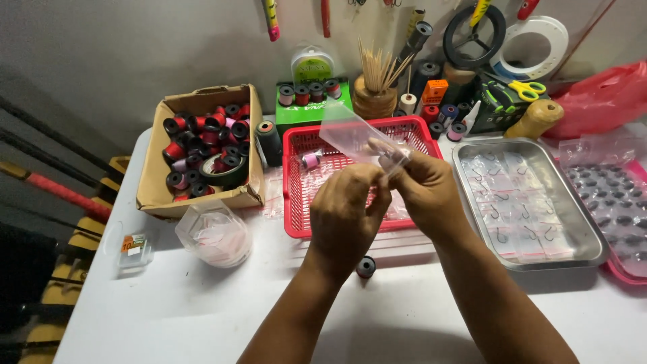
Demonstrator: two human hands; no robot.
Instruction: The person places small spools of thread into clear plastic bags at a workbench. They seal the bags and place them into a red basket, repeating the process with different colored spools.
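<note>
Currently both hands meet above the red plastic basket [296, 202], working a small clear plastic bag [350, 138] between them. Left hand [347, 216] is curled, fingers pinched near the bag's lower edge; right hand [424, 189] is likewise closed, thumb and forefinger gripping the same edge from the other side. The bag stands up and away from the fingers, tilted toward the back left, and looks empty (hard to be sure, the film is transparent). Judged step: opening or parting the mouth of the bag, with nothing yet loaded. A small pink spool [311, 160] lies in the basket just beyond the hands, and 1 dark spool [366, 267] sits on the white table [168, 310] below the left wrist. The next move, by my reading, calls for one hand to keep the mouth spread while the other frees itself to pick something small; thin film slips, so the pinch needs to stay firm. Nearby: a cardboard box [151, 192] of red and black spools at left, a metal tray [593, 249] of bagged hooks at right, a crumpled heap of clear bags [214, 236] in front of the box.
</note>
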